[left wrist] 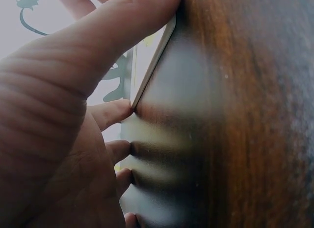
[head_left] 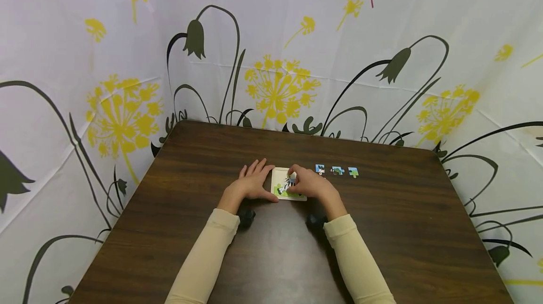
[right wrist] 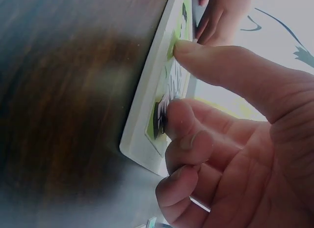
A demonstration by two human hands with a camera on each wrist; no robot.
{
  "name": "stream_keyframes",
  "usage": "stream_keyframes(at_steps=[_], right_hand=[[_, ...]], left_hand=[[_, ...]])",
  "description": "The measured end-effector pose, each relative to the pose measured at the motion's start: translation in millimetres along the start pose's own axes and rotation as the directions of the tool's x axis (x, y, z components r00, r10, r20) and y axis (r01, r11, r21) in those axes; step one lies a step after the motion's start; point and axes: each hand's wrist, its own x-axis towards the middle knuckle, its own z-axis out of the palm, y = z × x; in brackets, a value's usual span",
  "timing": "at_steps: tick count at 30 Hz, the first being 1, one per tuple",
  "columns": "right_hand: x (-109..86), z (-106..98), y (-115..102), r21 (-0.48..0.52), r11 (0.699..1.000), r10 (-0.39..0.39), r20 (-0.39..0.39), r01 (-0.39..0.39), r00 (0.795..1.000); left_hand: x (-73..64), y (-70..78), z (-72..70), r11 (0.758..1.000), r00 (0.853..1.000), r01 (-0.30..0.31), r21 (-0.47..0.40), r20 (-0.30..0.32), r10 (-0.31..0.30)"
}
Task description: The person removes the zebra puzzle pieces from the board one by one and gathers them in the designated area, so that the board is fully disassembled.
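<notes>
Left hand: the left hand (head_left: 254, 184) is spread wide, gripping nothing; thumb and index finger touch the near and far ends of the tray's left edge, apparently bracing it against sliding.
Right hand: the right hand (head_left: 311, 182) has its fingers bent, thumb and index parted with their tips on the zebra picture (head_left: 286, 186), perhaps pressing or aligning a part; whether it pinches a piece I cannot tell.
Tray: the puzzle tray (head_left: 280, 169) lies flat between the two hands, close to both, probably so one can steady while the other works.
Loose pieces: a zebra-patterned piece (head_left: 320, 169), a blue-and-green piece (head_left: 337, 170) and a mostly green piece (head_left: 353, 172) lie in a row beyond and to the right of the right hand, apart from each other, seemingly set within its easy reach.
Wrists: dark objects (head_left: 246, 218) show at the inner side of each wrist, their detail lost.
Hidden: the right hand covers much of the tray's right side; its picture there cannot be read.
Cut off: in the left wrist view, the thumb blocks most of the tray.
</notes>
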Motion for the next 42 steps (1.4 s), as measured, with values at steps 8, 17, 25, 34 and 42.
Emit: stream_keyframes(at_steps=[8, 17, 25, 34, 42], right_hand=[[2.6, -2, -1, 0.024, 1.000, 0.012, 0.037, -0.013, 0.999], [5.1, -4, 4, 0.092, 0.995, -0.033, 0.045, 0.029, 0.998], [8.0, 1, 7, 0.090, 0.996, -0.014, 0.022, 0.012, 1.000], [9.3, 6, 6, 0.021, 1.000, 0.011, -0.024, -0.010, 1.000], [8.7, 5, 6, 0.021, 1.000, 0.005, -0.009, -0.004, 1.000]], left_hand=[[-3.6, 4.2, -2.9, 1.000, 1.000, 0.009, -0.002, 0.015, -0.009], [-3.5, 4.3, -5.1, 0.999, 0.999, 0.035, 0.015, 0.011, -0.035], [6.7, -5.4, 1.6, 1.000, 1.000, 0.024, 0.017, 0.012, -0.024], [1.8, 0.6, -2.0, 1.000, 1.000, 0.019, 0.008, 0.016, -0.019], [-5.0, 6.6, -4.9, 0.999, 0.999, 0.027, 0.020, 0.020, -0.027]])
